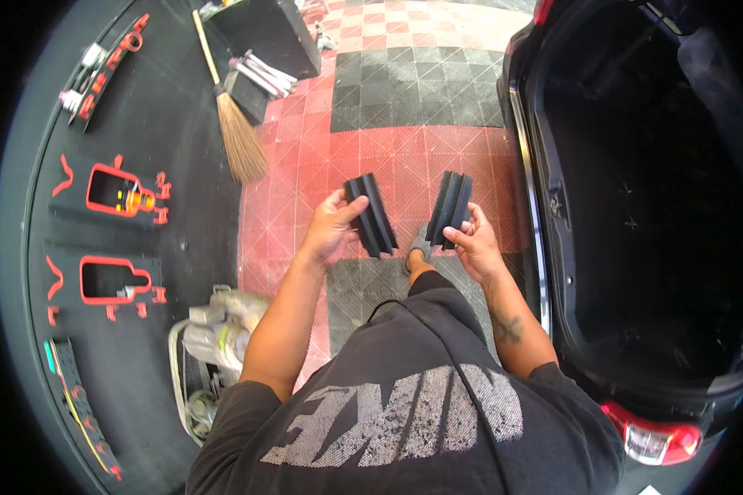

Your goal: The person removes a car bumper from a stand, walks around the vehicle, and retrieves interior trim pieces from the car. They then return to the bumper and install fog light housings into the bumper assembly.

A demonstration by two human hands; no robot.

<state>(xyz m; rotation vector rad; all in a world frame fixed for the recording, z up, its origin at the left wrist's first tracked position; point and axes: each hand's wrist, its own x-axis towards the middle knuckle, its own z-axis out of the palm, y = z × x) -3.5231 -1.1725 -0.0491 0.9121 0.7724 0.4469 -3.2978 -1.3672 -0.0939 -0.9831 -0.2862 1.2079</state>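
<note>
My left hand (330,227) grips a black ridged block (375,219), with the thumb laid over its face and the fingers mostly behind it. A second black ridged block (450,206), of much the same shape, is in my right hand (475,246), pinched near its lower end. Both are held up in front of me, tilted, with a gap between them. Lengthwise grooves and jagged edges show on each; the exact kind is unclear.
An open car trunk (553,206) stands at the right, its tail light (660,441) near me. Along the left black wall hang red-edged holders (115,190). A straw broom (238,136) leans there, and a clear bag of containers (219,334) sits by my left arm. The floor is red and black tile (293,190).
</note>
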